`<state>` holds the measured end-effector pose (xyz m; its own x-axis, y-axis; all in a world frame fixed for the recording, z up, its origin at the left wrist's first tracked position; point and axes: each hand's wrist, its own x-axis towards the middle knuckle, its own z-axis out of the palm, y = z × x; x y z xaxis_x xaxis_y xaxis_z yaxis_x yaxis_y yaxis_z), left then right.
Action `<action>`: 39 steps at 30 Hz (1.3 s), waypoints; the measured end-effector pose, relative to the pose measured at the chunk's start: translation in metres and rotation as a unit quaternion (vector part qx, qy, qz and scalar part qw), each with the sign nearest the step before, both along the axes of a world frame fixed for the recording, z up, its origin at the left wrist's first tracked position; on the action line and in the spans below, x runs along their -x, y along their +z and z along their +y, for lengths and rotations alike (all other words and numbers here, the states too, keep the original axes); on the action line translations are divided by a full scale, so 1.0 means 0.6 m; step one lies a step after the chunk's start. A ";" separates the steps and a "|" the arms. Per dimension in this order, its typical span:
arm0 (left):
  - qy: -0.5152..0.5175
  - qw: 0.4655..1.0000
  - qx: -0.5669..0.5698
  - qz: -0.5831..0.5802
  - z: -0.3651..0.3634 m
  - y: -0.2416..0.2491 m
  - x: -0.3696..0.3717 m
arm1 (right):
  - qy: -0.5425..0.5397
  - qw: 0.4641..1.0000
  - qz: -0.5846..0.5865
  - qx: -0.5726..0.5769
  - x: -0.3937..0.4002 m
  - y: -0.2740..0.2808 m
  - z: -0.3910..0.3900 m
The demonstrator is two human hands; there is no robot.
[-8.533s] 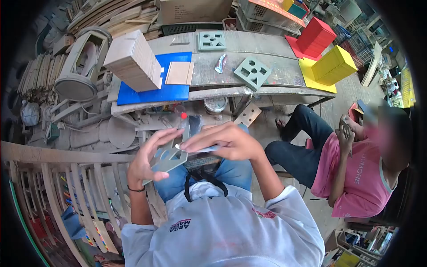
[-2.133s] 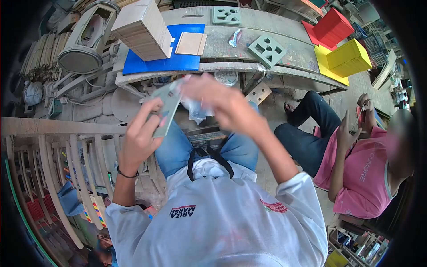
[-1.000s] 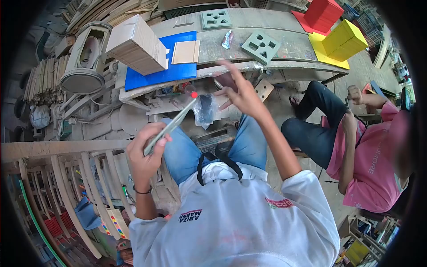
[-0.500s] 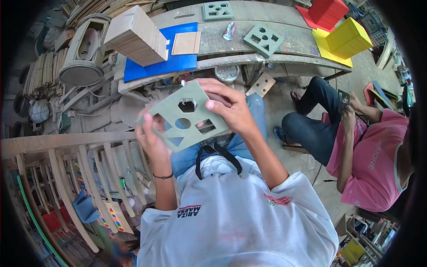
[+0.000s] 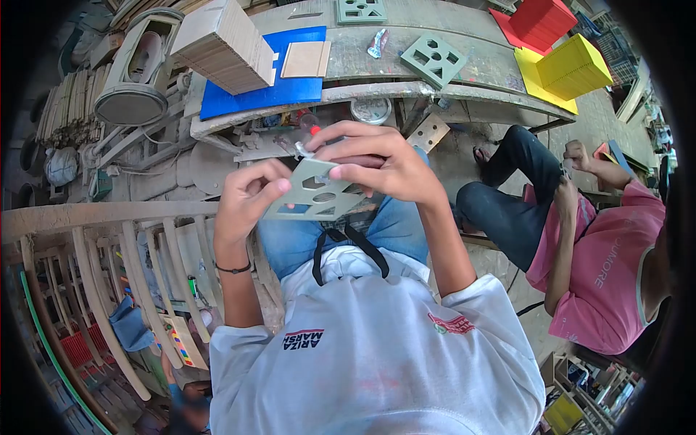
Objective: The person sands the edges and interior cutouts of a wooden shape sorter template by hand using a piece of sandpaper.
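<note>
Over my lap I hold a grey-green wooden board (image 5: 298, 193) with several shaped cut-outs, tilted so that its face looks foreshortened. My left hand (image 5: 248, 197) pinches its left edge between thumb and fingers. From the right, my right hand (image 5: 391, 165) grips the board with the thumb on its face and the fingers over the far edge. A small pale scrap (image 5: 304, 150) shows by the right fingertips; what it is I cannot make out.
On the bench are two similar boards (image 5: 433, 61) (image 5: 362, 10), a wooden block stack (image 5: 221, 51) on a blue sheet (image 5: 304, 92), yellow pieces (image 5: 573, 69) and red pieces (image 5: 544, 25). A wooden railing (image 5: 109, 217) stands at left. A co-worker in a pink shirt (image 5: 602, 268) sits at right.
The board has tipped from facing me to a flatter slant. My left hand has shifted up along its left edge. The co-worker's hand has risen.
</note>
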<state>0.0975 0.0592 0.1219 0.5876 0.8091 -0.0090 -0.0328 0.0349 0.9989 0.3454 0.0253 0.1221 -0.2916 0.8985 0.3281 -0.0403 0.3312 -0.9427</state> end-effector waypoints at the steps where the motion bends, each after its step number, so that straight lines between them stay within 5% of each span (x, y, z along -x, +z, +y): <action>1: -0.012 0.999 -0.020 0.025 0.002 0.002 -0.005 | 0.016 0.998 -0.048 -0.033 0.001 0.002 0.002; 4: -0.011 0.981 -0.158 0.109 0.013 -0.022 -0.003 | 0.017 0.992 -0.040 -0.117 0.000 0.001 0.014; 8: -0.036 0.998 -0.040 0.026 -0.021 -0.022 -0.022 | 0.037 0.997 -0.020 -0.058 0.004 0.021 0.014; 11: -0.025 0.999 -0.043 0.009 -0.044 -0.016 -0.032 | 0.017 0.987 -0.090 -0.135 0.010 0.026 0.025; 13: -0.009 0.986 -0.129 0.108 -0.044 -0.010 -0.027 | 0.037 0.990 -0.070 -0.116 0.007 0.033 0.028; 20: 0.015 0.972 -0.190 0.136 -0.058 0.014 -0.023 | 0.031 0.985 -0.115 -0.122 -0.016 0.033 0.030; 22: 0.050 0.962 -0.237 0.124 -0.062 0.017 -0.022 | 0.039 0.996 -0.067 -0.040 -0.027 0.025 0.026; 27: 0.036 0.979 -0.185 0.076 -0.060 0.016 -0.008 | -0.002 0.998 -0.065 0.005 -0.068 -0.011 0.021; 31: 0.077 0.995 -0.058 -0.031 -0.066 0.007 -0.023 | -0.182 0.981 -0.065 0.000 -0.048 -0.012 0.000; 35: 0.081 0.990 -0.044 -0.102 -0.067 0.008 -0.052 | -0.261 0.942 -0.079 -0.195 0.023 -0.019 -0.024; 39: 0.171 0.983 -0.068 0.021 -0.074 -0.029 -0.060 | -0.243 0.911 -0.127 -0.307 0.085 -0.014 -0.022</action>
